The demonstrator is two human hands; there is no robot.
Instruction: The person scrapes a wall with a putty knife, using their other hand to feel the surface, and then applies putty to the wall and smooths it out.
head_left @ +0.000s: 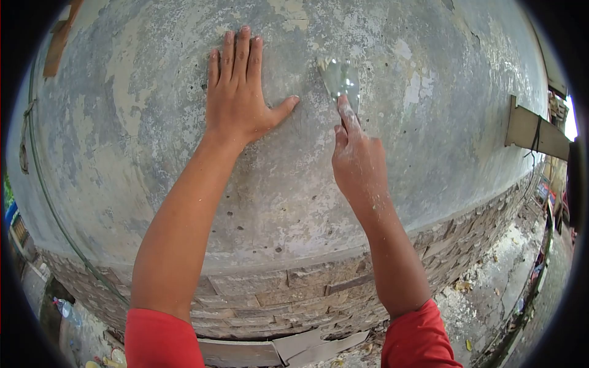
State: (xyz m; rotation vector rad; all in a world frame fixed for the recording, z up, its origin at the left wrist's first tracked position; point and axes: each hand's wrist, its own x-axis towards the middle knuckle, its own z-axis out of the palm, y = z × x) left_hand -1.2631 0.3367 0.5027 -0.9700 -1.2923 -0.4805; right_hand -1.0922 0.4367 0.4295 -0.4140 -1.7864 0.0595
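Note:
My left hand (239, 101) lies flat against the grey wall (288, 184), its fingers pointing up and the thumb stretched out to the right. To its right, my right hand (359, 150) is closed round the handle of a putty knife (341, 80), the forefinger extended toward the metal blade. The shiny blade points upward at the wall face; whether its edge touches the wall is hard to tell. Patches of flaking pale paint cover the wall around both hands. White dust specks my right hand and forearm.
Rough stone cladding (294, 288) runs along the wall's base. A green hose or cable (52, 208) hangs at the left. On the right, a flat board (537, 132) juts out, tied with dark cord. Flat strips (276, 351) and litter lie on the ground below.

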